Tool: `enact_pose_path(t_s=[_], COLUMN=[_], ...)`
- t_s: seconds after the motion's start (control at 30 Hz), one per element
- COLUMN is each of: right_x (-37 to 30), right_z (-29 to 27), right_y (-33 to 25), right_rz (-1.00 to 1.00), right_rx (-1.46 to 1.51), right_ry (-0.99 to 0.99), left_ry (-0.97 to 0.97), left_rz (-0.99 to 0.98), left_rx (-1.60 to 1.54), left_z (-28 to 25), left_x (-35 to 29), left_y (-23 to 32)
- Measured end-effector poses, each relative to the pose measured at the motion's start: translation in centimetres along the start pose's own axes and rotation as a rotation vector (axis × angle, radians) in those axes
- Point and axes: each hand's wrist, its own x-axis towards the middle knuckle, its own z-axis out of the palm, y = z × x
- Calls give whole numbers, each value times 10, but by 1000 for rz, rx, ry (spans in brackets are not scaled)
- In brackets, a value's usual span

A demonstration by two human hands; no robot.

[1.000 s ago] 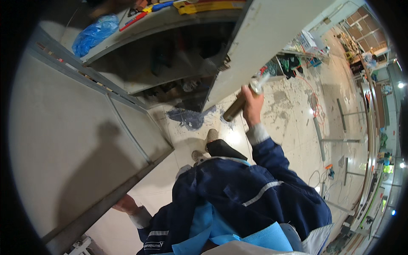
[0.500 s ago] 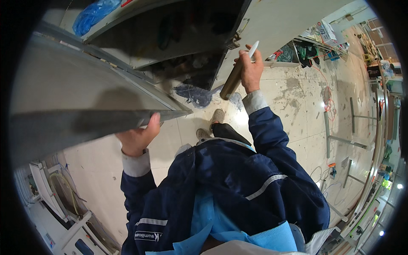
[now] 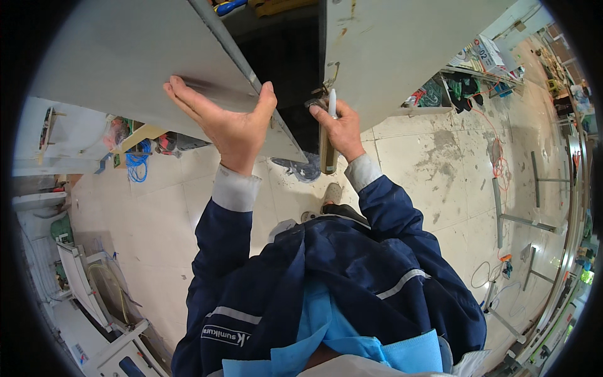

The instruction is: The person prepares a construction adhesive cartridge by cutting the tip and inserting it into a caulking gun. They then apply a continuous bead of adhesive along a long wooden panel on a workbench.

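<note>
My left hand (image 3: 235, 132) lies with its fingers stretched out against the grey left cabinet door (image 3: 151, 63), thumb over the door's edge. In my right hand (image 3: 342, 129) is a brown sealant tube (image 3: 328, 154) with a white nozzle (image 3: 332, 100) pointing up. The thumb and fingers of that hand reach the dark metal latch (image 3: 325, 91) on the edge of the right cabinet door (image 3: 389, 56). A narrow dark gap stands between the two doors. Inside it, a blue-and-yellow tool handle (image 3: 229, 7) shows at the top.
A shelf with a white carton (image 3: 488, 55) and green bundles is at the right. An orange cord (image 3: 496, 147) and metal frames (image 3: 534, 223) lie on the tiled floor. A coiled blue hose (image 3: 138, 162) is beyond the left door; a white frame (image 3: 85, 283) stands lower left.
The left door has swung inward, narrowing the opening. My left hand has moved up and right, its fingers now flat on the door. My right hand has brought the tube left, to the latch.
</note>
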Motion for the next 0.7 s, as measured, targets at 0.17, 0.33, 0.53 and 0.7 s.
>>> enact_pose_path(t_s=[0.17,0.33,0.53,0.7], right_x=[26,46,54,66], right_z=[11,22,36,46], right_y=[-6,-14,-28,-31], right_rz=[58,186,188,227], right_rx=[73,175,279,248], right_ry=[-80,-193,-218,-225], left_ry=[50,95,95,80], left_rz=[-39,-91,-93,-95], left_rx=[76,100,188,147], left_z=[33,59,79,87], left_x=[18,38,51,59], left_y=[-7,-14,-24,-31])
